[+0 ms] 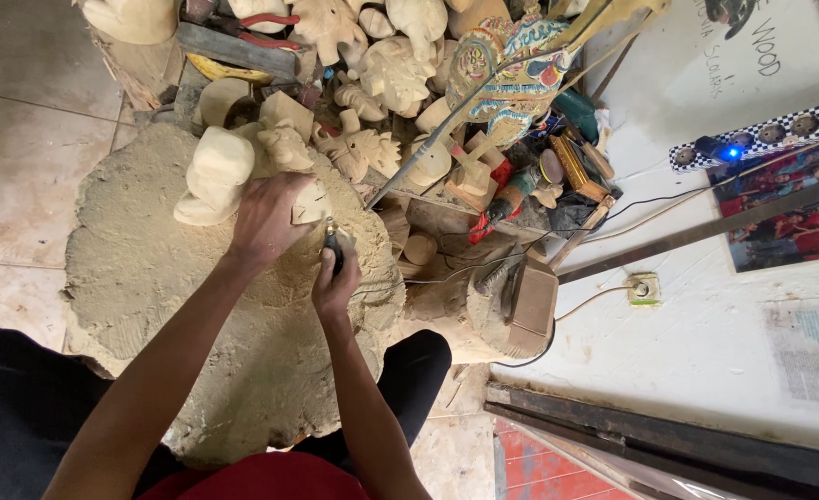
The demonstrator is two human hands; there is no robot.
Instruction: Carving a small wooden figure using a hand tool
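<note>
A pale unpainted wood carving [217, 174] rests on a broad round block [150, 278] coated in sawdust. My left hand [266, 220] presses down on the carving's near right part and holds it in place. My right hand [335, 282] grips a small dark rotary tool [334, 248] like a pen, its tip against the carving's lower right edge. A thin cable [446, 278] runs from the tool to the right.
Several unpainted wooden figures [372, 65] and a painted carved piece [511, 65] are piled behind the block. A brown box-shaped motor unit [530, 306] sits to the right, a wall socket [643, 289] beyond it. My black-trousered legs flank the block.
</note>
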